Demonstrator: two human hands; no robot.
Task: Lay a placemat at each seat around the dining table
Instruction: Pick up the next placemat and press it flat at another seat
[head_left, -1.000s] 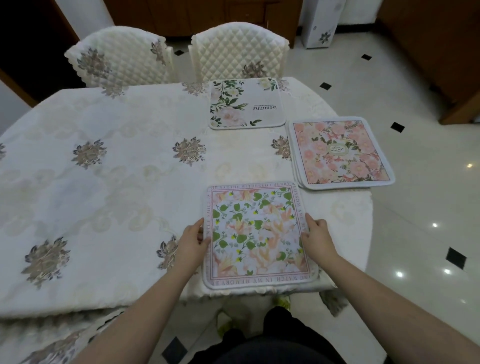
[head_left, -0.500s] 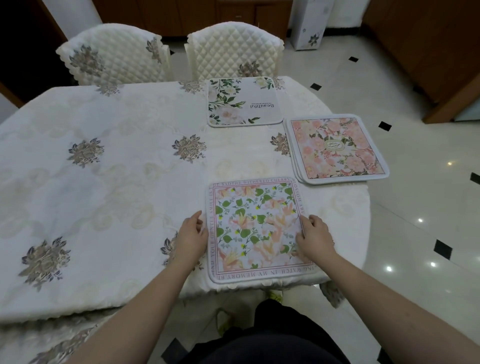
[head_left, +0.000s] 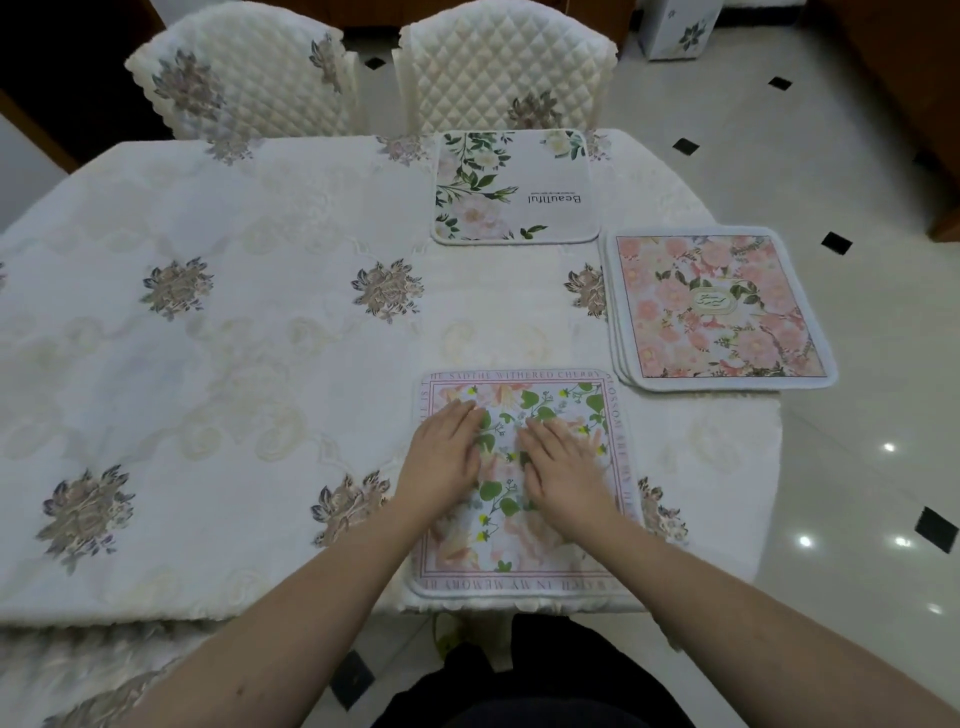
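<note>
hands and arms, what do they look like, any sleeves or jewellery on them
Both arms are bare as far up as the frame shows, with no sleeve in view. The left hand and the right hand show no gloves, rings, watch or bracelet. Fingernails look short and unpainted, though motion blur softens the fingers.

Soft even indoor light, moderately bright, shadows faint; small glare spots on the glossy floor (head_left: 852, 499) at right, probably ceiling lamps; top left corner dark; wide-angle bending at edges, table (head_left: 208, 364) rim curved; right hand (head_left: 569, 470) fingers slightly motion-blurred, overall mildly soft
</note>
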